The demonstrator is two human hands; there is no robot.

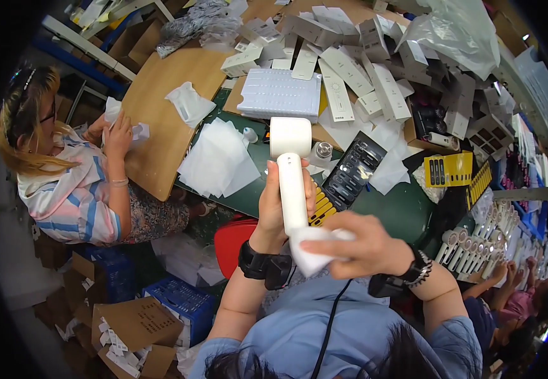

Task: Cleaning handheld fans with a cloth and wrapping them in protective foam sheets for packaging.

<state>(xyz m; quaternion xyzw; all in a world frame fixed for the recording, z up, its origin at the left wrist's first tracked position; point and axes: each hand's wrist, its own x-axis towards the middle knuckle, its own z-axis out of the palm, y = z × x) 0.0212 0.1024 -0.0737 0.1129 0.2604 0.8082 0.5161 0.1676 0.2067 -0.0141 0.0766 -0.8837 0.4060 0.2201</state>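
A white handheld fan (pixel 294 192) with a barrel-shaped head stands upright in front of me over the near edge of the green table. My left hand (pixel 273 205) is wrapped round its handle, fingers closed. At the handle's lower end, my right hand (pixel 369 243) grips a white cloth (pixel 312 254) and presses it against the fan; the cloth hides that end. Beyond the fan lie a black sheet of small dark parts (pixel 354 169), yellow strips (pixel 321 205) and a small clear round container (pixel 323 150). A stack of white sheets (pixel 218 158) is left of it.
White boxes (pixel 350 69) pile up at the back, beside a pale plastic tray (pixel 280 93). Several fans (pixel 470 249) stand at the right. A co-worker (pixel 78 170) handles something white at the wooden table (pixel 154 126). A red stool (pixel 233 243) and cartons (pixel 135 325) are at lower left.
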